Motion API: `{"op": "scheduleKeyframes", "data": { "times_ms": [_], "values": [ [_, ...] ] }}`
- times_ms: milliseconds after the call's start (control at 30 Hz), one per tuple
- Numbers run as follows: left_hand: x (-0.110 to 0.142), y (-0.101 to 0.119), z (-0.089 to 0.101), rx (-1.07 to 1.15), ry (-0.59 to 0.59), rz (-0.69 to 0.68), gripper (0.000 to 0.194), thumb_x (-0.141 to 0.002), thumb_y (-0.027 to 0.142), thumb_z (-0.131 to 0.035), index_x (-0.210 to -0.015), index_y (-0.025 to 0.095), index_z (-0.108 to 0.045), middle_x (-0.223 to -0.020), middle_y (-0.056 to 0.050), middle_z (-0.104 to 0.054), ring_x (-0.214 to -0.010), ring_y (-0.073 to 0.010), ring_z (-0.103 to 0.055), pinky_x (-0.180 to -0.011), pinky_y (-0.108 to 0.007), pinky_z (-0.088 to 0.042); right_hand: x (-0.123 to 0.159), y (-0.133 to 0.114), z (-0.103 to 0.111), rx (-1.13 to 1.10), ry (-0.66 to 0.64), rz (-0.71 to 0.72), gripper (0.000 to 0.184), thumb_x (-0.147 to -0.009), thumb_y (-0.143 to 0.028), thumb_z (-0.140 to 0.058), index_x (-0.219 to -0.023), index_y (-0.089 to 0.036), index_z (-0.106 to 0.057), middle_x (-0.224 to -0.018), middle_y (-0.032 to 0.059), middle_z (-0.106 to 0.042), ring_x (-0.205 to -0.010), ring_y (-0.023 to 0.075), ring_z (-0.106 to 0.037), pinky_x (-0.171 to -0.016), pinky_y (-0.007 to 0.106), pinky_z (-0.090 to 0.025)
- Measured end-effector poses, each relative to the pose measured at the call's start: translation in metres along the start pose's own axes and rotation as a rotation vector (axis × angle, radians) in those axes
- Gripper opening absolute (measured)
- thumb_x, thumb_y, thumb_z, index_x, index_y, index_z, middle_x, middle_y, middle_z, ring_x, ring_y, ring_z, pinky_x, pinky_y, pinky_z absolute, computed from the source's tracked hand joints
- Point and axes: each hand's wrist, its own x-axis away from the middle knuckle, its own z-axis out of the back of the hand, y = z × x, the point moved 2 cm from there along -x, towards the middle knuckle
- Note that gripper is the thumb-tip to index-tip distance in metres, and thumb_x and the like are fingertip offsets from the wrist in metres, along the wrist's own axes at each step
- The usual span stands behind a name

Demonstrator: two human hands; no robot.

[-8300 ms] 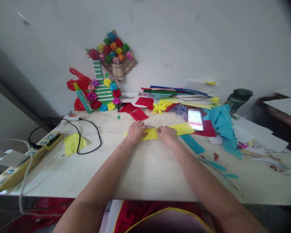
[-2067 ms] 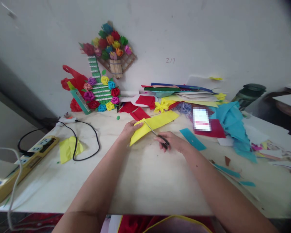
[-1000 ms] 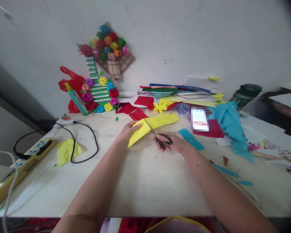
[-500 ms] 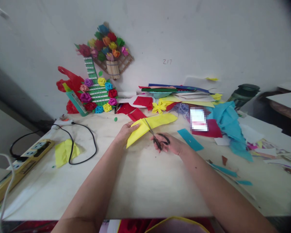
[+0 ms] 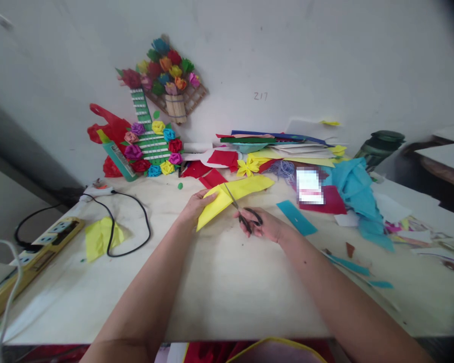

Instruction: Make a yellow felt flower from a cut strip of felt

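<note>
My left hand [image 5: 197, 205] pinches the left end of a long piece of yellow paper [image 5: 245, 189], held at a slant over the table. In my right hand [image 5: 263, 225] are dark-handled scissors [image 5: 232, 197], with fingers through the loops. Their blades lie across the yellow paper, right of my left fingers. Whether the blades are fully closed is hard to make out. Behind the paper lies a yellow paper flower [image 5: 247, 167]. A blue paper strip [image 5: 296, 218] rests on the table right of my right hand.
Paper flowers cover a green guitar-shaped craft [image 5: 151, 143] at the back left, beside a glue bottle [image 5: 118, 157]. A power strip [image 5: 49, 243] and black cable [image 5: 148, 227] lie left. Stacked paper [image 5: 276, 141], a phone [image 5: 309, 186] and crumpled blue paper [image 5: 357, 191] are right.
The scissors' handles have drawn slightly closer together in my right hand. The far right end of the yellow paper has shifted a little left. My left hand keeps its hold.
</note>
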Motion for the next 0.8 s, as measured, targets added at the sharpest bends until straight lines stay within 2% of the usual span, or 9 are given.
{"op": "scheduleKeyframes", "data": {
  "times_ms": [800],
  "values": [
    [-0.0011,-0.0009,0.0007,0.005,-0.004,0.007,0.045,-0.059,0.03,-0.067,-0.099,0.013,-0.057,-0.081,-0.008,-0.066,-0.063,-0.0164,-0.061,-0.056,-0.025,-0.048,-0.0045,0.004,0.0023,0.012,0.061,-0.001,0.042,-0.067,-0.051,-0.052,-0.086,-0.013,-0.056,-0.054,-0.0021,-0.05,-0.038,0.0043,-0.043,-0.031,0.017,-0.017]
  ]
}}
